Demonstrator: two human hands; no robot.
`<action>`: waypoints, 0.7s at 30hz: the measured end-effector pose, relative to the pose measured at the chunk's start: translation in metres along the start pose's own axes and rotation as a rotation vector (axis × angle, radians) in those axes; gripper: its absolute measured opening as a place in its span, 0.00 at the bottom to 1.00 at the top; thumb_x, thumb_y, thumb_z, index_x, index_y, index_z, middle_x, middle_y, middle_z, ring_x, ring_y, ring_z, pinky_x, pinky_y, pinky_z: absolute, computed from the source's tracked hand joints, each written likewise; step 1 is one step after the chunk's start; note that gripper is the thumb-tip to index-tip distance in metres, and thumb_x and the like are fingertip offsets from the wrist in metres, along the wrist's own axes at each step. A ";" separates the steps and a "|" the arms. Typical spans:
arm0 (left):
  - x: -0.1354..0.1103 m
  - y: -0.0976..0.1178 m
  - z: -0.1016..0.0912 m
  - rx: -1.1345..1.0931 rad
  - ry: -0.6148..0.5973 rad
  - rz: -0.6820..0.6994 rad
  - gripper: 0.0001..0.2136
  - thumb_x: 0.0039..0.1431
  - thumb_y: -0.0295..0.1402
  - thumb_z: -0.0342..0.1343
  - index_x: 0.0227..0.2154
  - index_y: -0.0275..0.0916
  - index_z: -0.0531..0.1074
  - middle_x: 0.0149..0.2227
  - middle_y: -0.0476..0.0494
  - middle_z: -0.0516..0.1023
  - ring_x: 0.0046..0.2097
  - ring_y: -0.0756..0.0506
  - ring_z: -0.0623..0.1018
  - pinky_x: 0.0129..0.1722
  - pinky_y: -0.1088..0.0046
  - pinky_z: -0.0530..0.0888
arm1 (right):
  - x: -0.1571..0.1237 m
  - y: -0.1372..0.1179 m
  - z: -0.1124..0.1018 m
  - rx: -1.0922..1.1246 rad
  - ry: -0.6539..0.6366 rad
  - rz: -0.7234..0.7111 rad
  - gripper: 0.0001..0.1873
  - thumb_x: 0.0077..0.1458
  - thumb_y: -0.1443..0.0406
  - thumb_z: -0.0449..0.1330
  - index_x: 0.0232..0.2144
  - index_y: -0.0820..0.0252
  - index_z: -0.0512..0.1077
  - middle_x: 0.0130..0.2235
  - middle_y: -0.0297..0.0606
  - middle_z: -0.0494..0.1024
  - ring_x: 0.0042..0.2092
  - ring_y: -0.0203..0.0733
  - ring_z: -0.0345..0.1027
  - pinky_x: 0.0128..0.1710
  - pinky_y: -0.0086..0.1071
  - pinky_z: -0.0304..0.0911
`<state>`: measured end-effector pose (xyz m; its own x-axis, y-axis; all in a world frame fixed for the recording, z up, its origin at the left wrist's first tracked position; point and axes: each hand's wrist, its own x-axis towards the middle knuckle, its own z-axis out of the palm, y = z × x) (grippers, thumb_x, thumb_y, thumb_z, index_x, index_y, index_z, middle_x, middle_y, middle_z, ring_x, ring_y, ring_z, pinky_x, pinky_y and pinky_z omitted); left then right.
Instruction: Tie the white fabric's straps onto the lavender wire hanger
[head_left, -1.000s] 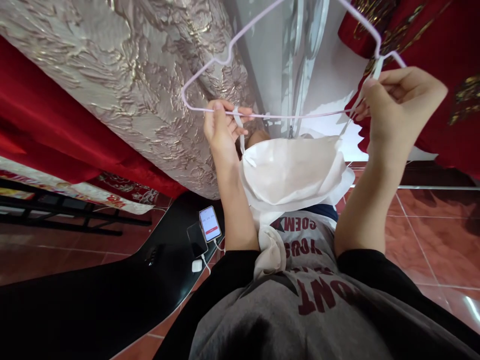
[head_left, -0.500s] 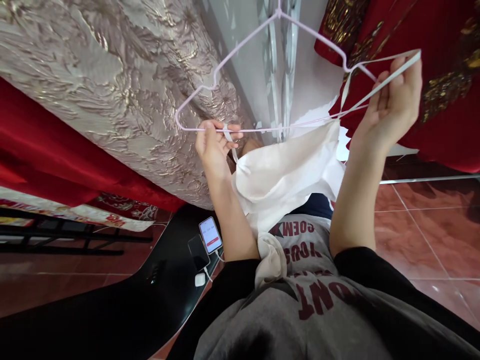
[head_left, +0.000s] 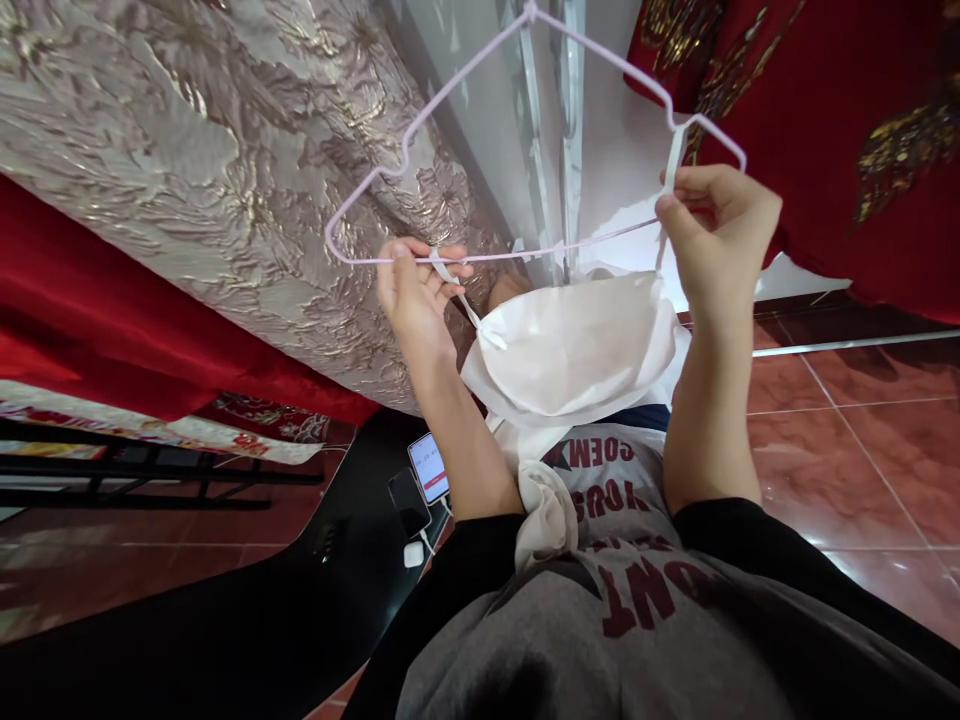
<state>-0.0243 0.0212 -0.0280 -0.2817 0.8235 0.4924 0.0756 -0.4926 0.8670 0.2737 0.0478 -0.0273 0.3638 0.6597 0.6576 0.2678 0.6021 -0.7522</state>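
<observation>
Though near, garment (head_left: 581,350) below right grip (head_left: 716,240)

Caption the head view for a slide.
With a lilac hanger in the left hand, the right hand pinches a white strap looped over the hanger, above a white garment.

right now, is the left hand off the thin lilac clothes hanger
No, the left hand grips the hanger by its bottom bar.

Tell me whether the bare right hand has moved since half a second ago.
Yes: leftward in the view. The bare right hand now sits farther from the shiny gold pattern on the hanging red cloth, its fingers pinching the thin white fabric strap.
</observation>
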 end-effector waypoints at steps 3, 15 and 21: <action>-0.002 0.006 0.005 -0.118 0.049 -0.045 0.18 0.79 0.56 0.52 0.42 0.47 0.65 0.40 0.50 0.86 0.44 0.45 0.84 0.38 0.66 0.73 | -0.001 -0.007 0.002 -0.067 0.023 -0.005 0.12 0.58 0.68 0.66 0.44 0.54 0.83 0.37 0.39 0.85 0.39 0.43 0.76 0.43 0.41 0.72; 0.000 0.005 -0.002 0.022 -0.047 0.015 0.33 0.64 0.78 0.47 0.39 0.51 0.69 0.43 0.41 0.88 0.48 0.35 0.87 0.39 0.57 0.79 | 0.057 -0.085 0.015 0.363 -0.015 0.234 0.12 0.63 0.79 0.60 0.32 0.62 0.78 0.36 0.36 0.83 0.30 0.28 0.75 0.29 0.25 0.65; -0.002 0.005 0.001 -0.070 0.007 -0.039 0.32 0.68 0.75 0.50 0.41 0.49 0.69 0.42 0.42 0.88 0.54 0.36 0.86 0.42 0.58 0.78 | 0.055 -0.045 -0.007 0.101 -0.229 0.070 0.22 0.66 0.46 0.69 0.49 0.56 0.78 0.54 0.45 0.82 0.49 0.46 0.83 0.44 0.39 0.80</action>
<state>-0.0223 0.0169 -0.0247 -0.2898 0.8404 0.4580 -0.0020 -0.4791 0.8778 0.2884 0.0539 0.0420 0.1637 0.7790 0.6053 0.1547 0.5858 -0.7956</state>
